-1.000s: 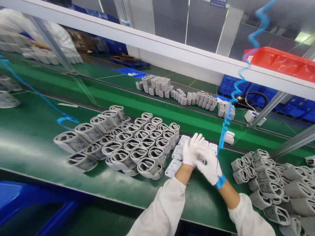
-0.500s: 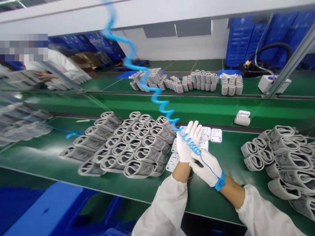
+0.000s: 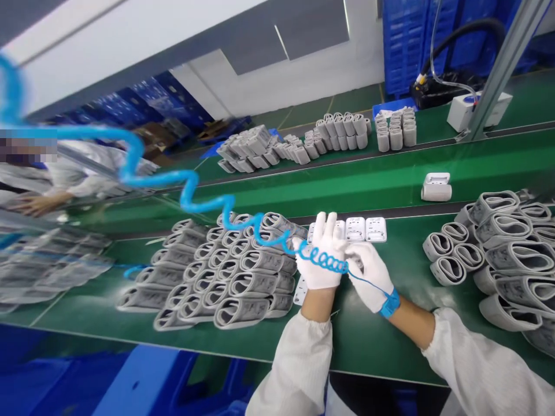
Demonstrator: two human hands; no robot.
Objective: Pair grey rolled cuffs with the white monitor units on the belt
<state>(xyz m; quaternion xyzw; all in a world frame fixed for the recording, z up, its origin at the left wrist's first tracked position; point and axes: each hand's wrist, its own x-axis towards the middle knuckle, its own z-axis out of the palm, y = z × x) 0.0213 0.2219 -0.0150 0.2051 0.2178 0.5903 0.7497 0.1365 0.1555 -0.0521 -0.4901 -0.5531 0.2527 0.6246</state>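
Note:
My left hand, in a white glove, is held up over the green bench with its fingers stretched out. Close against its right edge is my gloved right hand, fingers curled in; what they grip, if anything, is hidden. A blue wrist strap circles my right wrist. From it a blue coiled cord runs across my left hand towards the upper left. Just beyond and partly behind my hands lie several flat white plastic casings with small cut-outs.
Rolled grey cuffs stand packed to the left, and more grey cuffs are piled at the right. A cuff with a white casing sits on the green belt. Across it are further cuffs. A co-worker's hand shows at far left.
The view has tilted and shifted. My right hand has moved from the base of my left hand up to its right edge. The blue cord now swings further left.

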